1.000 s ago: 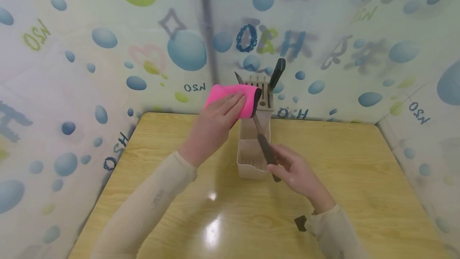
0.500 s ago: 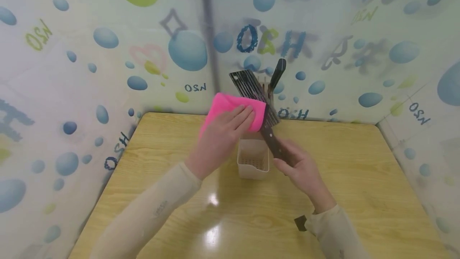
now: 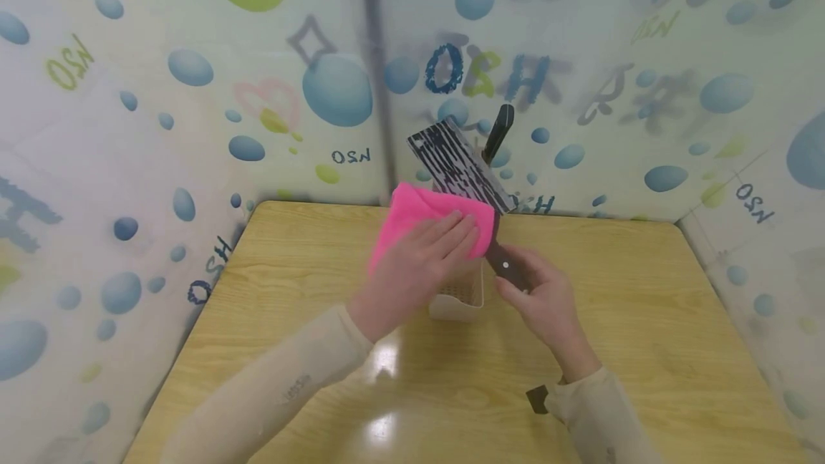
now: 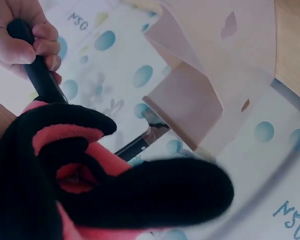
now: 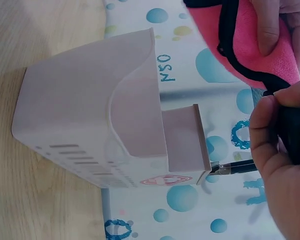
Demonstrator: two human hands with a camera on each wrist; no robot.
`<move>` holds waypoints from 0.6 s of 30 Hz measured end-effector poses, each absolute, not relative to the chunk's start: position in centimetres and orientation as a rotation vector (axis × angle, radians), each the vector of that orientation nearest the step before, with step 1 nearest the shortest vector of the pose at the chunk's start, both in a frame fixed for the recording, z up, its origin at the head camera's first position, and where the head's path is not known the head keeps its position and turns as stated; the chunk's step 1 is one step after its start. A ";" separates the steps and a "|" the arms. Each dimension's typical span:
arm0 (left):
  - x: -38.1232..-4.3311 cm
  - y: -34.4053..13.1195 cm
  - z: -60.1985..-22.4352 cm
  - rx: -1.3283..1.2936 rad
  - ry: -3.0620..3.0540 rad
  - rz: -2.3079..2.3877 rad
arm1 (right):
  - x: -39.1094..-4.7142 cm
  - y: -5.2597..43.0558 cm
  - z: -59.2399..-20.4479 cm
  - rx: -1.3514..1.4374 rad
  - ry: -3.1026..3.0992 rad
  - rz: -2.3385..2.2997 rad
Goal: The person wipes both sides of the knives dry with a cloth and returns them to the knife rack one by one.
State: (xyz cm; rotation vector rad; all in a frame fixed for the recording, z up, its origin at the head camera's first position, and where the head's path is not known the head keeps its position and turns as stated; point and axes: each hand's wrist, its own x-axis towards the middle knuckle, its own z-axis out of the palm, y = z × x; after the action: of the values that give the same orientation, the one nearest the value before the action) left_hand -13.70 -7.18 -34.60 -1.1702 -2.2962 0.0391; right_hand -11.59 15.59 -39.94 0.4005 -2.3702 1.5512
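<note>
My right hand point(image 3: 548, 303) grips the black handle of a cleaver point(image 3: 459, 163), whose broad, streaky black-and-grey blade tilts up toward the back left. With its fingers laid over the top, my left hand point(image 3: 419, 271) holds a folded pink cloth point(image 3: 409, 213) against the lower blade, close to the handle. Black edging shows on the cloth in both wrist views. Behind the hands stands a pale knife holder point(image 5: 80, 95) with an open front bin, partly hidden in the head view. A second knife point(image 3: 498, 136) sits in its back part, black handle up.
The holder rests on a wood-grain table point(image 3: 644, 321) near its back edge. Patterned walls point(image 3: 580, 27) stand close behind the table and on both sides. A small dark piece point(image 3: 537, 399) shows beside the right sleeve.
The cleaver has turned from edge-on to showing its broad face. The left hand and cloth have slid down and right along the blade toward the handle.
</note>
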 end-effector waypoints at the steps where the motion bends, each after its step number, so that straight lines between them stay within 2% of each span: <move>1: -13.6 -7.1 -34.6 -1.187 -2.288 0.045 | -11.6 15.5 -39.9 0.407 -2.376 1.529; 8: -14.1 -7.2 -34.6 -1.278 -2.247 0.104 | -11.5 15.4 -40.0 0.499 -2.366 1.366; 18: -15.9 -8.3 -33.7 -1.199 -2.314 0.140 | -11.5 15.7 -40.7 0.593 -2.345 1.301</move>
State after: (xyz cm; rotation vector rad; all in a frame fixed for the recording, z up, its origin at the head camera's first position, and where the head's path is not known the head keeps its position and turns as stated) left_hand -15.88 -8.29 -33.71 -1.1987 -2.3144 0.1400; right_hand -11.54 15.71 -40.68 0.5930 -2.3454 1.3012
